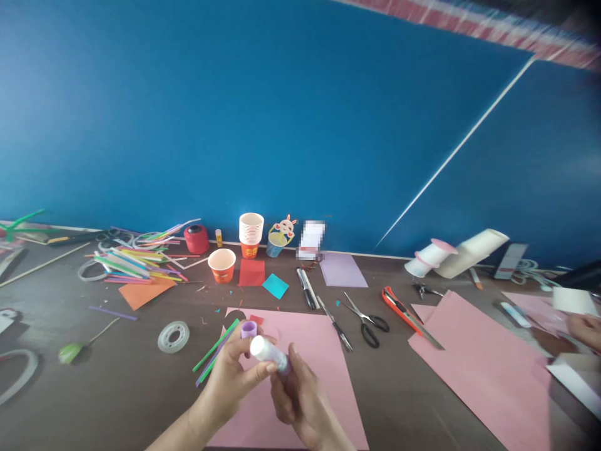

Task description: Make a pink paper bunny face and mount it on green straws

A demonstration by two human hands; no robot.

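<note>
Over a pink paper sheet [328,376], my right hand [300,394] is closed around a white glue stick [270,354], its white end tilted up to the left. My left hand [230,376] holds a purple cap [248,329] between its fingers, and its thumb touches the glue stick. Green and purple straws [213,351] lie beside the left hand, partly hidden by it. A small red paper piece [256,319] and a dark round piece [235,316] are at the sheet's top edge.
Scissors [366,321], a tweezer-like tool [339,329] and an orange cutter [406,312] lie right of the sheet. Tape [173,337] lies left. Behind stand paper cups [222,265] and a straw pile [136,262]. Another person's hand [586,329] is at the far right.
</note>
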